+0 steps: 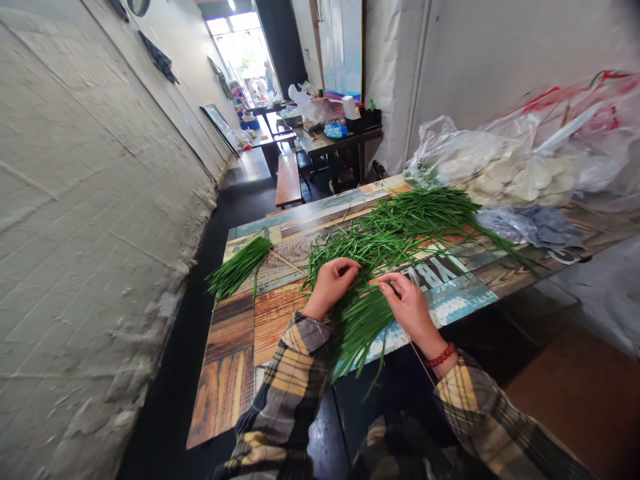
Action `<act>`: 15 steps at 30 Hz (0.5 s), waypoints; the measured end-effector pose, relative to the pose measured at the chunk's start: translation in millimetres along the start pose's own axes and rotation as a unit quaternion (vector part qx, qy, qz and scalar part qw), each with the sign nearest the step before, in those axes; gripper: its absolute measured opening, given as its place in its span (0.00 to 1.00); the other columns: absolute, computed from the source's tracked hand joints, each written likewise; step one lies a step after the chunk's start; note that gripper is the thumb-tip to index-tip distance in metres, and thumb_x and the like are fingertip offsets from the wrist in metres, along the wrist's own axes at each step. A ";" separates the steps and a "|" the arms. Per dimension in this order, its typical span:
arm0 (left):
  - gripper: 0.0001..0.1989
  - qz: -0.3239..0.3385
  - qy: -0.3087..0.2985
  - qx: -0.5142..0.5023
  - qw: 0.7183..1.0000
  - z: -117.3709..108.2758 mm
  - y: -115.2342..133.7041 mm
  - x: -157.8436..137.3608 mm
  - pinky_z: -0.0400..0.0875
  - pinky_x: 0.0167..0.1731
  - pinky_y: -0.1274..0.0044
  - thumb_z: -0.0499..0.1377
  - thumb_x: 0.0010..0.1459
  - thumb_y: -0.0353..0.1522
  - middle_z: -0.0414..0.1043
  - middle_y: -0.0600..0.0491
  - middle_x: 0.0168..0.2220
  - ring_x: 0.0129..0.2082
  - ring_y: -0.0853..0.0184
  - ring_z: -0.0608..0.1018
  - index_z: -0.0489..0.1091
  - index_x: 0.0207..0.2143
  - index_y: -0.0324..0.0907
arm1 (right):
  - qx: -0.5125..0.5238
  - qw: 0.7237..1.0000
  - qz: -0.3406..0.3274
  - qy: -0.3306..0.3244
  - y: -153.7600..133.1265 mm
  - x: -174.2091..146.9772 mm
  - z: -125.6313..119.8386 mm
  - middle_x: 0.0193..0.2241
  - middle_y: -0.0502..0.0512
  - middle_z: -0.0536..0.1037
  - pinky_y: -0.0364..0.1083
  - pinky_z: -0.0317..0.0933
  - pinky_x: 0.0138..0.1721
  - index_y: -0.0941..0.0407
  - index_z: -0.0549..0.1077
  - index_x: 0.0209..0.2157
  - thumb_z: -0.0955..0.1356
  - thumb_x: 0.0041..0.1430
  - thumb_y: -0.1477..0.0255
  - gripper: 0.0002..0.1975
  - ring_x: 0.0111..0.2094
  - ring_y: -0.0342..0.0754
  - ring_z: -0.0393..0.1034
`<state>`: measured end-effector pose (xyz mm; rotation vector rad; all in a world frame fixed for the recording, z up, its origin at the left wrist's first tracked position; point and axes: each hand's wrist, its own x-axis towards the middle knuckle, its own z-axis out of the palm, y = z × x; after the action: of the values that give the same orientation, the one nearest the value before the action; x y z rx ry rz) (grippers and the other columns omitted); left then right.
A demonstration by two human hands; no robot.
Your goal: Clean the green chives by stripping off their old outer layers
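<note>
My left hand (pixel 335 283) is closed, its thumb and fingertips pinched together at the edge of the loose garlic chives; what lies between them is hidden. Beside it on the right, my right hand (pixel 407 303) is closed around a thin wooden skewer (pixel 423 360), whose lower part shows below the palm. Under and between both hands a fanned bunch of garlic chives (pixel 363 327) hangs toward the table's near edge. A large loose heap of garlic chives (pixel 400 220) spreads just beyond my fingers. On the left lies a smaller garlic chive bundle (pixel 243 267) with a skewer (pixel 287 261) sticking out of it.
The patchwork-patterned table (pixel 230 333) carries everything. At its right stand clear plastic bags (pixel 530 173) with pale flat pieces inside, and a greyish crumpled bag (pixel 535 227). A white brick wall (pixel 85 200) runs along the left. Behind are a bench (pixel 289 180) and another cluttered table (pixel 320 140).
</note>
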<state>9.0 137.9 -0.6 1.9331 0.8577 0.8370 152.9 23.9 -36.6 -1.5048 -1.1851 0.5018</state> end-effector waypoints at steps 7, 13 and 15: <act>0.07 -0.004 0.095 0.115 0.989 -5.3 -15.4 4.6 0.64 0.31 0.79 0.55 0.54 0.29 0.72 0.52 0.27 0.29 0.70 0.71 0.73 0.29 0.38 | -0.004 1.000 -0.006 -0.008 -1.8 -0.5 -0.8 0.34 0.54 0.79 0.47 0.65 0.39 0.54 0.71 0.36 0.63 0.59 0.64 0.10 0.36 0.50 0.74; 0.10 0.052 0.001 0.281 0.958 1.6 -11.0 -1.9 0.65 0.34 0.77 0.55 0.54 0.26 0.69 0.51 0.32 0.32 0.68 0.71 0.75 0.35 0.42 | -0.002 1.000 -0.005 -0.006 -6.1 -0.5 -1.5 0.33 0.55 0.79 0.48 0.65 0.39 0.55 0.71 0.37 0.63 0.59 0.65 0.10 0.35 0.50 0.74; 0.10 0.058 -0.006 0.314 0.948 2.8 -10.4 -3.0 0.65 0.35 0.76 0.56 0.53 0.26 0.68 0.51 0.32 0.33 0.67 0.71 0.75 0.36 0.43 | -0.007 1.000 -0.006 -0.008 -5.2 -0.4 -1.3 0.33 0.55 0.79 0.47 0.64 0.38 0.55 0.71 0.36 0.63 0.59 0.65 0.10 0.34 0.50 0.74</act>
<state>7.0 138.7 -11.6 2.5582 1.1037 0.6628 151.7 22.4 -31.6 -1.5084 -1.2118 0.4991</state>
